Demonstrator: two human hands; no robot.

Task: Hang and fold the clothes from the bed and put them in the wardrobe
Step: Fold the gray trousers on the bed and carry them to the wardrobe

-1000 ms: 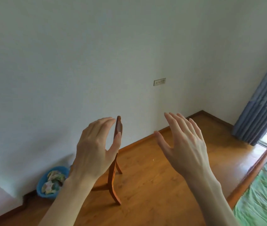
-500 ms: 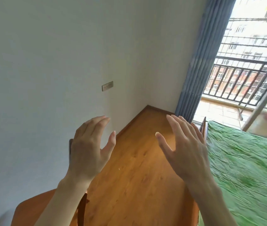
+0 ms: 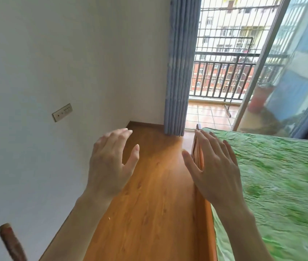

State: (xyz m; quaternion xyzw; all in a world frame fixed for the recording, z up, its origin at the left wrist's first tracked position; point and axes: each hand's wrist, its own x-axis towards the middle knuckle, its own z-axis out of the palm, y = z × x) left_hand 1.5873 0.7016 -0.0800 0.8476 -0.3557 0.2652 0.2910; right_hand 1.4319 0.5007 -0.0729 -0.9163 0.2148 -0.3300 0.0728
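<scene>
Both hands raised in front, empty. Left hand (image 3: 110,164): fingers spread and slightly bent, thumb out, holding nothing. Right hand (image 3: 215,166): fingers straight and fanned, palm down, also holding nothing.

Below and between the hands: bare wooden floor (image 3: 149,204). Low and far out to the left hand's side, the top of a wooden chair back (image 3: 10,240) cuts into the corner of the view.

Under and just past the right hand: the wooden bed frame (image 3: 202,213), its edge running away from the wrist. Out to the right of that hand, the bed (image 3: 281,185) with its green crinkled cover. No clothes visible on the stretch of bed in view (the rest lies beyond the right edge), and the wardrobe is not in view either.

Beyond the fingertips: white wall (image 3: 55,63) with a socket plate (image 3: 62,112) off the left hand's side, a blue curtain (image 3: 179,63) straight ahead, then the balcony railing (image 3: 222,76).

Judgement: step in hand is reaching the bed for a garment. Done well, it means turning further toward the right hand's side until the clothes show, then picking one item by collar or shoulders with both hands so it hangs flat, rather than grabbing a bunch.
</scene>
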